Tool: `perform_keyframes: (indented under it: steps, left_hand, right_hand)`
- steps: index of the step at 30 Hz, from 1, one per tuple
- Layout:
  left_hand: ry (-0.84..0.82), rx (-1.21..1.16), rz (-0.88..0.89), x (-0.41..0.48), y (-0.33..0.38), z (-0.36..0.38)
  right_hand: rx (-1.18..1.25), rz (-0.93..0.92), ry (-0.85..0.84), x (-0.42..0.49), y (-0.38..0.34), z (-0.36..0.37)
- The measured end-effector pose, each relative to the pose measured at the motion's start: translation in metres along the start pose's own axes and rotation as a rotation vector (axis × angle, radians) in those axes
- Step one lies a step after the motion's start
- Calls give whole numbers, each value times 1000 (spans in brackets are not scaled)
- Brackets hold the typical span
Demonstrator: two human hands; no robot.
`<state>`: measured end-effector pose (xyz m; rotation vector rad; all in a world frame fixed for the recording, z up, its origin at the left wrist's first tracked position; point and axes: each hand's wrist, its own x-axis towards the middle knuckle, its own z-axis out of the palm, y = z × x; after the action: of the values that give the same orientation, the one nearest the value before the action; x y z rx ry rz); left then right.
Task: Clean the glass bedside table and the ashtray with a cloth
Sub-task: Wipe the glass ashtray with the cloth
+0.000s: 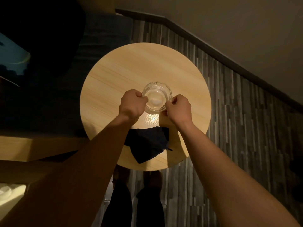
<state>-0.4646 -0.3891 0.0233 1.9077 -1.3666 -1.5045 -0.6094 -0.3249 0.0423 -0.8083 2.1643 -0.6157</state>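
Observation:
A clear glass ashtray (156,96) sits near the middle of a round, light wood-grain table (131,66). My left hand (132,104) pinches its left rim. On the opposite side my right hand (178,108) grips the right rim. Whether the ashtray rests on the table or is raised off it, I cannot tell. A dark, crumpled cloth (147,143) lies on the near part of the table, under my forearms, untouched by either hand.
A dark upholstered seat (91,51) stands at the far left of the table. A wall with a dark skirting board (221,54) runs along the right. Grey plank flooring surrounds the table. My legs and feet (136,194) are just in front of it.

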Motion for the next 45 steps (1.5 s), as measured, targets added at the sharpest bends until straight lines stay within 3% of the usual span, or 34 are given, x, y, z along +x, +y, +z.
perform_keyframes:
  steps: [5,8,10,13,16,18,21,25,29,34,37,45]
  left_hand:
    - [-112,-381,-114,-45,-1,-23]
    - [-63,-594,-129,-80,-17,-43]
    - [-20,-650,-161,-95,-29,-56]
    - [-39,-583,-126,-116,-42,-72]
    - [-10,-513,-75,-137,-37,-87]
    - [-8,-533,-69,-150,-29,-98]
    - [-61,-715,-118,-170,-7,-117]
    - [-36,-692,-116,-192,37,-143]
    - [-58,-800,-101,-225,84,-170]
    - [-179,-841,-32,-279,146,-204]
    - [-260,-828,-5,-311,173,-220]
    - [-256,-692,83,-346,226,-241]
  right_hand:
    - [148,-46,-11,-38,2,-13]
    - [296,-36,-130,-62,14,-12]
    - [93,-138,-149,-66,31,-7]
    - [-484,-303,-228,-68,58,4]
    - [-724,-329,-247,-72,68,15]
    - [-752,-320,-293,-75,66,19]
    - [-458,-211,-401,-87,43,7]
    - [38,16,-374,-121,0,-25]
    - [342,94,-269,-156,-58,-81]
    - [685,77,-378,-209,-156,-181]
    - [713,74,-480,-245,-209,-232]
    - [362,-138,-669,-288,-283,-298]
